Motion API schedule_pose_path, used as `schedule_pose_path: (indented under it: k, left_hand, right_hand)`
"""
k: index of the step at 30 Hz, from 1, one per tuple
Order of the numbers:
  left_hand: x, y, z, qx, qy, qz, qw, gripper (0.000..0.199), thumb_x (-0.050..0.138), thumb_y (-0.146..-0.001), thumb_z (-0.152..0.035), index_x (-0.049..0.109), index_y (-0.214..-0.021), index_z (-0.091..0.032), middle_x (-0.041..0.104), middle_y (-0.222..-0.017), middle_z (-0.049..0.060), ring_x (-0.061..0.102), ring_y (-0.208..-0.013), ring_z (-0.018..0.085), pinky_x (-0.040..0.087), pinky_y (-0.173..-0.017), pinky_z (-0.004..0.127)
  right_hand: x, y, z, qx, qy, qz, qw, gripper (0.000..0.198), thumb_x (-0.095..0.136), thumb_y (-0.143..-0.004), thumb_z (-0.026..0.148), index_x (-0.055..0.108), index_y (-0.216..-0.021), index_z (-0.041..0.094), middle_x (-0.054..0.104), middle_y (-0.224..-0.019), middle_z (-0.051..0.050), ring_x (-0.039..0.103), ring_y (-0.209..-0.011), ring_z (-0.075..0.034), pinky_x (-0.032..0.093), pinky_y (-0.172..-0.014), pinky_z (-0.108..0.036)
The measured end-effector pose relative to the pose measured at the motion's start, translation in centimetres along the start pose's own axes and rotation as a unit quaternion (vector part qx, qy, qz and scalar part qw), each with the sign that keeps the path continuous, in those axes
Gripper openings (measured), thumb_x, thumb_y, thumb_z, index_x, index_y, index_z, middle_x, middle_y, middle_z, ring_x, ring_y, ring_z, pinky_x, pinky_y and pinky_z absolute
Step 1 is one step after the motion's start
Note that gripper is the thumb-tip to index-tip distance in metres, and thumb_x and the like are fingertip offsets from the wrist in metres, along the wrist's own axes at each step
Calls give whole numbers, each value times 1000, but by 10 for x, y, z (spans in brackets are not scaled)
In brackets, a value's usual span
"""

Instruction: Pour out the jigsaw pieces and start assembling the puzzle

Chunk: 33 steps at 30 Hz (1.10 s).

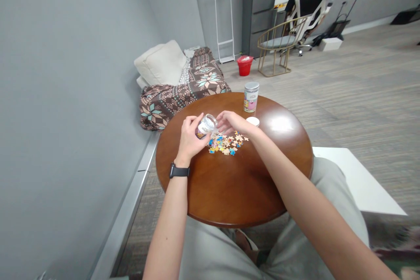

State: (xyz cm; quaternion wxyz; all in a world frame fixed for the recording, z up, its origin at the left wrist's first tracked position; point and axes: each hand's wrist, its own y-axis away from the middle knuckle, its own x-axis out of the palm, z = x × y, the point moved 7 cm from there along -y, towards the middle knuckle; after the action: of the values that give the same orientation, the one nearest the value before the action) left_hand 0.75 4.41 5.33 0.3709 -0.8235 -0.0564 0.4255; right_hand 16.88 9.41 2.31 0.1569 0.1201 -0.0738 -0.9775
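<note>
My left hand (pixel 190 136) is wrapped around a small can (pixel 202 127) with a printed label, held tilted so its open mouth faces right. Close to that mouth is my right hand (pixel 231 121), fingers stretched and a little apart, with nothing visible in them. Below both hands a loose heap of jigsaw puzzle pieces (pixel 226 143) lies on the round wooden table (pixel 226 188), some colourful side up, others bare. A round pale lid (pixel 253 121) rests just beyond my right wrist, which partly covers it.
Toward the table's far edge stands a second, closed can (pixel 251 97) with a silver lid. Behind it are a couch with a patterned cover (pixel 197 78), a red bin (pixel 244 65) and a gold-framed chair (pixel 278 43). A person sits in an office chair (pixel 311 4) farther back.
</note>
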Motion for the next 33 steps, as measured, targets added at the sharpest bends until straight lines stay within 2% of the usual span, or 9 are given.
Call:
schedule_pose_path:
  k: [2, 5, 8, 10, 12, 15, 19, 27, 33]
  left_hand:
    - [-4, 0, 8, -41, -8, -37, 998, 57, 74, -74, -23, 57, -129, -20, 55, -114, 8, 58, -109, 24, 49, -99, 39]
    - [-9, 1, 21, -105, -17, -94, 990, 47, 76, -75, -26, 58, -118, -20, 57, -110, 7, 60, -106, 24, 49, -97, 39]
    - [-12, 4, 30, -150, -29, -124, 980, 44, 77, -74, -26, 57, -112, -20, 58, -106, 6, 60, -104, 25, 49, -97, 40]
    - [-12, 4, 32, -159, -35, -122, 979, 44, 77, -74, -26, 56, -112, -20, 58, -107, 7, 60, -106, 25, 48, -98, 41]
    - [-11, 4, 31, -159, -37, -111, 980, 44, 77, -74, -26, 56, -112, -19, 58, -108, 8, 60, -107, 26, 48, -99, 41]
    - [-9, 3, 28, -152, -34, -95, 983, 43, 77, -75, -25, 56, -112, -19, 58, -109, 8, 60, -107, 26, 48, -98, 40]
    - [-7, 2, 24, -145, -27, -84, 985, 42, 77, -75, -24, 56, -112, -19, 58, -109, 8, 60, -105, 24, 49, -97, 39]
    - [-6, 2, 25, -140, -17, -80, 987, 43, 77, -75, -24, 55, -112, -19, 57, -109, 7, 60, -105, 24, 49, -96, 39]
    - [-4, 2, 23, -118, -8, -74, 990, 44, 77, -75, -23, 55, -113, -20, 57, -109, 7, 60, -106, 24, 49, -96, 38]
  right_hand:
    - [-1, -1, 2, -60, 169, -9, 984, 26, 51, -87, 21, 64, -109, 17, 71, -114, -14, 70, -101, -26, 57, -88, -37]
    - [16, 2, -5, -112, 400, 64, 907, 55, 67, -84, 40, 60, -133, 16, 56, -140, -19, 52, -132, -36, 42, -111, -44]
    - [33, 7, -16, -112, 474, 131, 863, 97, 78, -72, 59, 41, -153, 20, 41, -153, -20, 38, -142, -41, 38, -114, -49]
    - [40, 8, -17, -124, 498, 138, 847, 99, 81, -68, 58, 42, -152, 23, 42, -152, -18, 39, -141, -40, 39, -113, -47]
    - [43, 8, -15, -138, 514, 135, 835, 85, 83, -70, 51, 53, -145, 24, 48, -144, -16, 45, -135, -37, 42, -110, -43]
    - [41, 6, -12, -141, 510, 121, 840, 58, 80, -77, 38, 65, -131, 24, 56, -131, -14, 55, -125, -32, 47, -103, -36]
    - [37, 4, -10, -139, 492, 112, 852, 36, 74, -82, 24, 70, -118, 20, 65, -119, -12, 64, -111, -25, 49, -91, -27]
    - [29, -7, -7, -203, 408, 80, 887, 15, 78, -73, 11, 78, -86, 20, 76, -95, -4, 68, -93, -19, 48, -79, -23]
    - [16, -11, -5, -205, 392, 35, 896, 15, 70, -80, 12, 79, -88, 19, 78, -95, -5, 70, -91, -18, 48, -80, -23]
